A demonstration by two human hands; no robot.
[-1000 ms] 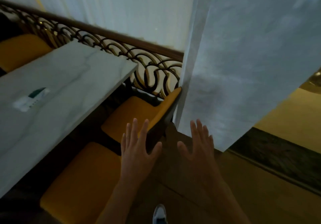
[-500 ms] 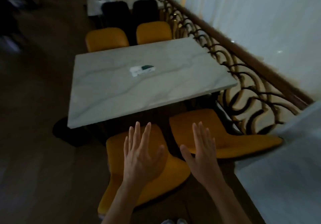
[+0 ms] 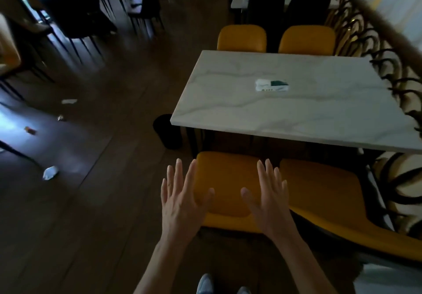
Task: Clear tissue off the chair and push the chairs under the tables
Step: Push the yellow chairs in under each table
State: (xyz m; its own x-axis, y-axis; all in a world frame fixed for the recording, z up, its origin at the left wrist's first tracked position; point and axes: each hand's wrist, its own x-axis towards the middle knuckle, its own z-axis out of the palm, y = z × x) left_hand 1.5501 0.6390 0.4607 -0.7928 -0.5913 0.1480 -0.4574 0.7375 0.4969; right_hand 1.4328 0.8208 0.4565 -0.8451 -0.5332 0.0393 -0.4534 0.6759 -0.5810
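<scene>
Two yellow chairs stand at the near side of a white marble table (image 3: pixel 228 115). The left yellow chair (image 3: pixel 227 179) has its seat partly under the table edge; the right yellow chair (image 3: pixel 324 197) sits beside it near the railing. My left hand (image 3: pixel 182 200) and my right hand (image 3: pixel 268 200) hover open, fingers spread, over the left chair's back, holding nothing. A white and green tissue packet (image 3: pixel 271 85) lies on the table. No tissue shows on either near seat.
Two more yellow chairs (image 3: pixel 242 38) face me across the table, black chairs behind them. A black bin (image 3: pixel 167 131) stands by the table's left corner. Crumpled paper scraps (image 3: pixel 50 172) lie on the dark wood floor at left. An ornate railing (image 3: pixel 388 65) runs along the right.
My view has swung left from the railing and white pillar to face the table squarely. Both hands stayed open and now sit over the left chair's back.
</scene>
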